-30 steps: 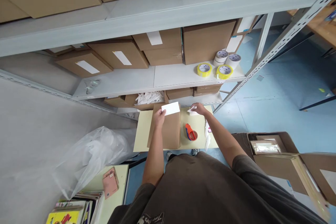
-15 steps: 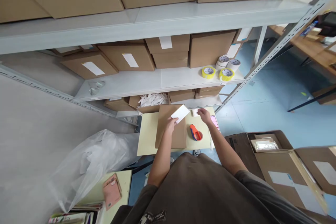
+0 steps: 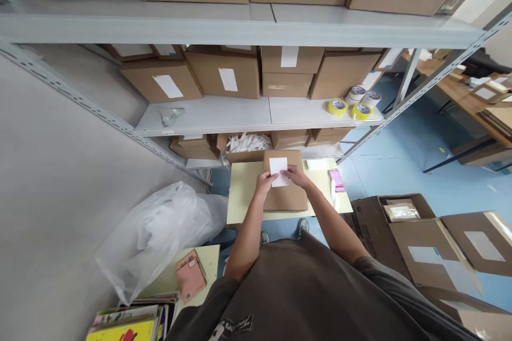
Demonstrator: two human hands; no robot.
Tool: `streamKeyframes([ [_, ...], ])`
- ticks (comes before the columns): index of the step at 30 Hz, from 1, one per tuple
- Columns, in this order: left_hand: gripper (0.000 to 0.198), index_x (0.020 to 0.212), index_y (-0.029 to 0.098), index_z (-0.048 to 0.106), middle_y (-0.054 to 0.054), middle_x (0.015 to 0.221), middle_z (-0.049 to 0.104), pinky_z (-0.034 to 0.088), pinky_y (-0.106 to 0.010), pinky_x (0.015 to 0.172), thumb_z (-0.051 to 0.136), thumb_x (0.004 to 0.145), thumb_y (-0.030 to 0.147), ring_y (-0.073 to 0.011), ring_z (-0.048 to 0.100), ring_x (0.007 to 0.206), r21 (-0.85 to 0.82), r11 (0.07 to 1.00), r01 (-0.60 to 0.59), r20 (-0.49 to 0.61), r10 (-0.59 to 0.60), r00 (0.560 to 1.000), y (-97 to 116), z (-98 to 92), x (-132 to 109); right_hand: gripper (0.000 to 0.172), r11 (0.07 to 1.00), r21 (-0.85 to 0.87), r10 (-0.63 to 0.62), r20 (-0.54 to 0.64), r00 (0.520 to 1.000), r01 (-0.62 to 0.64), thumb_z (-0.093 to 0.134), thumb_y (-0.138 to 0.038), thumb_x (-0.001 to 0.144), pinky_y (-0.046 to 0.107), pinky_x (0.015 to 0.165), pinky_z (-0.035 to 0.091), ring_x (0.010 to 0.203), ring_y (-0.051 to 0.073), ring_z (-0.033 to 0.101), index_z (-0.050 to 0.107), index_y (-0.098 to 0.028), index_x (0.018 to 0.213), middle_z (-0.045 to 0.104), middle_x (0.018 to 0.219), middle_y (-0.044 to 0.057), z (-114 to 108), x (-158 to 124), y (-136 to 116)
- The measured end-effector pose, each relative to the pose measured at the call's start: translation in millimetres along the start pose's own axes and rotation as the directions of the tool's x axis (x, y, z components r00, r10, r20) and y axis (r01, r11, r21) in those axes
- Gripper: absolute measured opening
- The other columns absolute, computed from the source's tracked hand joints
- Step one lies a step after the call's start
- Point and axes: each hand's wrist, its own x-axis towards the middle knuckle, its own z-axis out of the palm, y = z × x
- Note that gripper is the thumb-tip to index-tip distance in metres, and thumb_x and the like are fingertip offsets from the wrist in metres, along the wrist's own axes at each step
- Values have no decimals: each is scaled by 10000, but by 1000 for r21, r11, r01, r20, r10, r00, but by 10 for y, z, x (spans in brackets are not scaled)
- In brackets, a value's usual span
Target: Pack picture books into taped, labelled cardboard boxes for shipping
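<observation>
Both hands hold a white paper sheet (image 3: 279, 164) over a brown cardboard box (image 3: 285, 200) on a pale yellow table (image 3: 245, 192). My left hand (image 3: 264, 183) pinches the sheet at its left edge. At the right edge, my right hand (image 3: 296, 175) grips it with fingers closed. Whether the sheet touches the box I cannot tell. Behind my right hand lies a white stack (image 3: 317, 164), and a pink-and-white item (image 3: 336, 180) is at the table's right side. The orange tape dispenser seen earlier is hidden now.
Ahead stands a grey metal shelf (image 3: 240, 29) with cardboard boxes. Yellow tape rolls (image 3: 337, 107) sit on its middle level. An open box of white pieces (image 3: 248, 143) is below. Clear plastic sheeting (image 3: 168, 224) bulges at left; cartons (image 3: 424, 250) stand on the right.
My right hand has moved left from the white stack to the sheet. The sheet has turned more upright and is now held by both hands. The camera view has shifted.
</observation>
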Motion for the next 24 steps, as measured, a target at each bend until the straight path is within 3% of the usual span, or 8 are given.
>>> streamKeyframes([
  [4, 541, 976, 130, 795, -128, 1016, 841, 619, -378, 865, 952, 642, 526, -275, 782, 945, -116, 988, -102, -169, 82, 982, 153, -212, -64, 424, 990, 131, 61, -84, 995, -50, 733, -649, 860, 299, 716, 525, 745, 179, 686, 705, -228, 909, 746, 823, 27, 281, -265, -187],
  [8, 553, 1007, 129, 781, -150, 1084, 835, 611, -365, 865, 912, 699, 569, -293, 772, 1016, -69, 981, -182, -120, 173, 978, 325, -266, -170, 391, 982, 186, 36, -104, 994, -17, 732, -616, 897, 314, 765, 548, 796, 180, 715, 734, -230, 961, 791, 959, 51, 366, -590, -332],
  [18, 582, 1086, 138, 767, -149, 1096, 816, 594, -369, 853, 846, 775, 624, -285, 763, 994, 31, 978, -208, -15, 209, 978, 423, -22, -397, 421, 954, 287, -56, -120, 991, 88, 765, -659, 911, 349, 810, 559, 797, 187, 705, 730, -241, 882, 780, 902, 35, 285, -859, -482],
  [22, 558, 1228, 196, 753, -141, 1203, 788, 579, -357, 931, 912, 772, 477, -271, 741, 1091, 261, 915, -309, -118, 348, 930, 537, 83, -597, 453, 946, 280, -122, -155, 980, 162, 751, -696, 915, 363, 818, 567, 798, 195, 692, 729, -244, 882, 775, 888, 40, 211, -947, -489],
  [24, 428, 1156, 207, 796, -125, 1136, 798, 576, -364, 950, 886, 821, 457, -265, 743, 1059, 344, 862, -372, -32, 406, 913, 624, 152, -751, 464, 946, 260, -152, -167, 974, 192, 743, -709, 919, 369, 816, 569, 791, 200, 684, 726, -247, 876, 768, 867, 39, 160, -997, -519],
])
